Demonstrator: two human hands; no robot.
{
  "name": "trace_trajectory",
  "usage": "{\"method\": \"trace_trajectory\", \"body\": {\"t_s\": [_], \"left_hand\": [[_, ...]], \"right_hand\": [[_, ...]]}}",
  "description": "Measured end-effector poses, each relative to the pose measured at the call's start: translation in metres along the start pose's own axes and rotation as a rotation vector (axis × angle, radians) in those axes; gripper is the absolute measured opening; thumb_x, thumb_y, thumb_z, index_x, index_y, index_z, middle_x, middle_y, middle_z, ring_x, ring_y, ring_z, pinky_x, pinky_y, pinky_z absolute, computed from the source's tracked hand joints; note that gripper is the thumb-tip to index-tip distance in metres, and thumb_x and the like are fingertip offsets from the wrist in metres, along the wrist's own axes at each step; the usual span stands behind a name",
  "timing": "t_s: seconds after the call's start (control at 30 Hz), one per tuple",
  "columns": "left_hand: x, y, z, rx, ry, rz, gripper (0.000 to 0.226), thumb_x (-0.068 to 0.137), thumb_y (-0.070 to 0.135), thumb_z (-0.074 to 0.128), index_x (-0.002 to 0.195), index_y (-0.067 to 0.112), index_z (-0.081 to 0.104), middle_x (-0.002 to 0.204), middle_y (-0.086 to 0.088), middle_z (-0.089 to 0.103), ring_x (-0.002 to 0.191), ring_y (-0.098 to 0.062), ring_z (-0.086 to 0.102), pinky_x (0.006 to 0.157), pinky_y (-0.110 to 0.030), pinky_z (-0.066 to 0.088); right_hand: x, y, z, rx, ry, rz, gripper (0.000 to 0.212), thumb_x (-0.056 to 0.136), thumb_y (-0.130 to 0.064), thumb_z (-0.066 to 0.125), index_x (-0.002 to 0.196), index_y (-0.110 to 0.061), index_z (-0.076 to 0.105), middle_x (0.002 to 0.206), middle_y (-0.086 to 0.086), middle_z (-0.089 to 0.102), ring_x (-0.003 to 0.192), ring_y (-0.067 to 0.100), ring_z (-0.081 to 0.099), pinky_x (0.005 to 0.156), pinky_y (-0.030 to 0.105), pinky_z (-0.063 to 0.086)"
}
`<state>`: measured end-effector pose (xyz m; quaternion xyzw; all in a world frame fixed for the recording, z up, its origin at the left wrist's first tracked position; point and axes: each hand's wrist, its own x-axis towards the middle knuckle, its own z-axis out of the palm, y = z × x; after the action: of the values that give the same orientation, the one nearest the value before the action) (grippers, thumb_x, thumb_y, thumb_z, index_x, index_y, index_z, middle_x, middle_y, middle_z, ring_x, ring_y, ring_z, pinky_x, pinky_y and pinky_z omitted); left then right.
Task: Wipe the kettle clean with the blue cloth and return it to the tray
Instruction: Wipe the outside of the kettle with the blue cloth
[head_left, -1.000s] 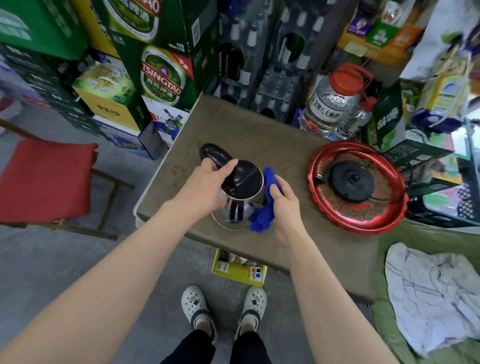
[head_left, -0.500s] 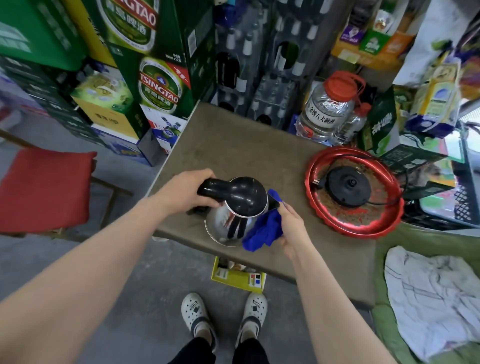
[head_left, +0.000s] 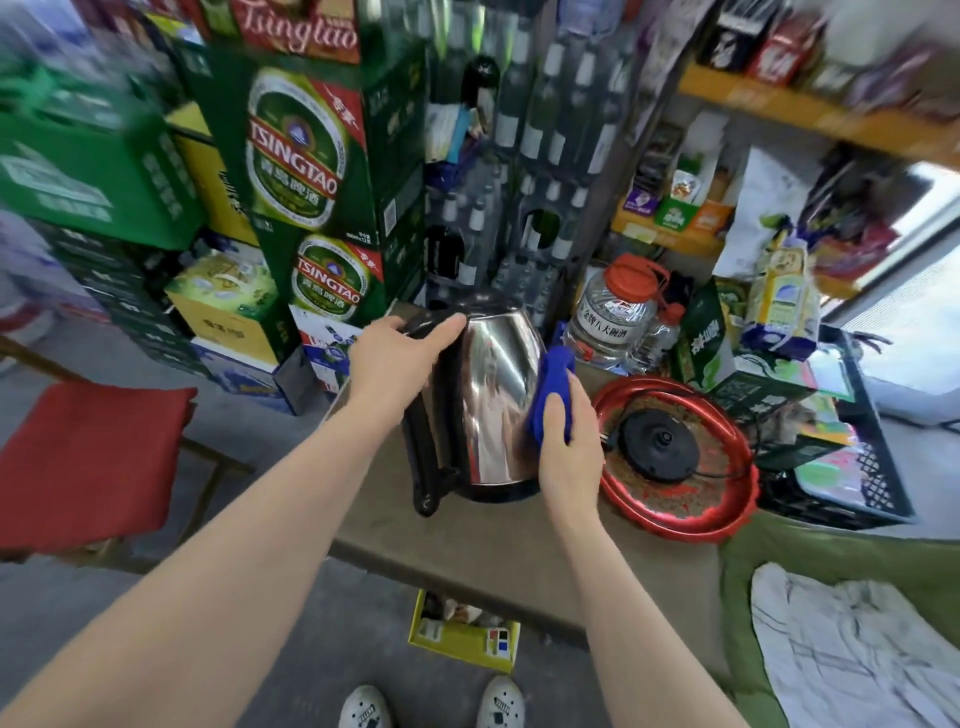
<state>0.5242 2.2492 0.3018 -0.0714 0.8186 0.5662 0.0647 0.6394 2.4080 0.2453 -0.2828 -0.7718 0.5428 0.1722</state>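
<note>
The left hand (head_left: 397, 358) is closed over the top of the black handle of a shiny stainless-steel kettle with a black lid and base (head_left: 488, 400), and the right hand (head_left: 569, 447) is clamped on a bunched blue cloth (head_left: 553, 389), pressing it flat against the kettle's right flank. The kettle stands upright, its long axis near vertical and leaning slightly away from the camera, with the handle on the left and the steel wall facing the camera; I cannot tell whether its base rests on the brown worktop (head_left: 498, 551) or hangs just above it, since the bottom rim is dark and blurred. Just beside the right hand lies a round red tray with a scalloped rim (head_left: 727, 519), carrying the black round power base (head_left: 661, 447) and a thin black cord. Behind the tray stand a clear plastic jug with a red cap (head_left: 613, 312) and green printed cartons (head_left: 706, 338). The room is a crowded storeroom: green Tsingtao beer cartons (head_left: 301, 171) stacked at the left, packs of bottles behind the kettle, a yellow shelf of goods (head_left: 810, 109) at upper right, all smeared by motion blur. A red-seated chair (head_left: 88, 457) stands on the grey floor at left, a white cloth on green fabric (head_left: 852, 660) is cut off at lower right, and white shoes (head_left: 501, 701) show at the bottom edge.
</note>
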Motion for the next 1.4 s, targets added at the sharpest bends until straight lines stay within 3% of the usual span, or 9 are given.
{"method": "trace_trajectory", "body": {"t_s": [0.1,0.23,0.47,0.57,0.73,0.97,1.07,1.23,1.4], "left_hand": [[-0.009,0.021,0.01,-0.042,0.048,0.003,0.074,0.056,0.083,0.064,0.087,0.016,0.064,0.088,-0.011,0.073,0.087,-0.033,0.069,0.081,-0.042,0.057],[-0.025,0.041,0.014,0.012,0.028,0.103,0.058,0.066,0.075,0.064,0.067,0.018,0.054,0.068,-0.006,0.063,0.075,-0.031,0.064,0.065,-0.036,0.046],[-0.026,0.067,0.012,-0.062,0.129,0.038,0.073,0.058,0.081,0.062,0.079,0.011,0.061,0.081,-0.011,0.071,0.078,-0.03,0.068,0.072,-0.038,0.054],[-0.022,0.065,0.0,-0.13,0.124,0.03,0.093,0.054,0.081,0.063,0.104,0.002,0.064,0.084,-0.013,0.072,0.055,-0.02,0.064,0.061,-0.031,0.054],[-0.03,0.054,-0.007,-0.176,0.037,0.055,0.064,0.064,0.069,0.072,0.092,0.014,0.055,0.071,-0.008,0.064,0.045,-0.018,0.052,0.053,-0.029,0.044],[-0.039,0.051,0.0,-0.091,0.084,0.068,0.082,0.054,0.084,0.062,0.095,0.013,0.063,0.088,-0.008,0.072,0.084,-0.031,0.069,0.075,-0.045,0.059],[-0.051,0.039,0.003,-0.061,0.071,0.104,0.067,0.062,0.078,0.065,0.092,0.018,0.062,0.086,-0.002,0.07,0.084,-0.024,0.067,0.074,-0.038,0.055],[-0.053,0.005,0.006,-0.107,0.009,0.042,0.066,0.053,0.081,0.067,0.087,0.025,0.062,0.085,-0.005,0.071,0.089,-0.031,0.067,0.079,-0.046,0.058],[-0.059,-0.024,0.015,-0.117,-0.081,0.007,0.044,0.066,0.057,0.076,0.08,0.02,0.058,0.073,-0.003,0.066,0.066,-0.021,0.061,0.061,-0.03,0.045]], "right_hand": [[-0.008,-0.032,0.007,-0.257,0.089,-0.304,0.044,0.101,-0.035,0.055,0.145,-0.031,0.053,0.147,-0.01,0.048,0.122,0.015,0.037,0.104,0.028,0.03],[0.026,-0.066,-0.001,-0.381,0.209,-0.556,0.039,0.093,-0.045,0.057,0.127,-0.03,0.07,0.131,0.003,0.062,0.118,0.032,0.052,0.098,0.047,0.045],[0.003,-0.048,0.006,-0.487,0.134,-0.706,0.046,0.098,-0.043,0.051,0.142,-0.03,0.057,0.156,0.004,0.047,0.149,0.033,0.035,0.121,0.053,0.029],[-0.024,-0.008,0.001,-0.363,0.027,-0.617,0.048,0.102,-0.036,0.053,0.15,-0.033,0.046,0.162,-0.009,0.033,0.155,0.022,0.022,0.125,0.039,0.02],[0.017,-0.044,-0.027,0.076,0.058,0.025,0.043,0.107,-0.039,0.043,0.148,-0.032,0.049,0.15,-0.012,0.052,0.142,0.014,0.044,0.112,0.026,0.032],[-0.007,-0.067,0.012,-0.249,0.084,-0.53,0.053,0.102,-0.039,0.048,0.154,-0.031,0.039,0.163,-0.004,0.036,0.153,0.018,0.027,0.122,0.035,0.02],[-0.02,-0.037,0.01,-0.038,0.188,-0.295,0.049,0.106,-0.037,0.043,0.153,-0.025,0.04,0.158,-0.004,0.043,0.147,0.014,0.036,0.119,0.032,0.03],[-0.024,0.02,-0.001,0.248,0.183,0.488,0.043,0.107,-0.041,0.039,0.145,-0.025,0.051,0.14,0.004,0.058,0.125,0.028,0.055,0.108,0.037,0.041],[-0.026,0.07,-0.02,0.495,0.142,0.744,0.038,0.106,-0.028,0.048,0.14,-0.011,0.054,0.128,0.01,0.064,0.097,0.024,0.063,0.078,0.035,0.054]]}}
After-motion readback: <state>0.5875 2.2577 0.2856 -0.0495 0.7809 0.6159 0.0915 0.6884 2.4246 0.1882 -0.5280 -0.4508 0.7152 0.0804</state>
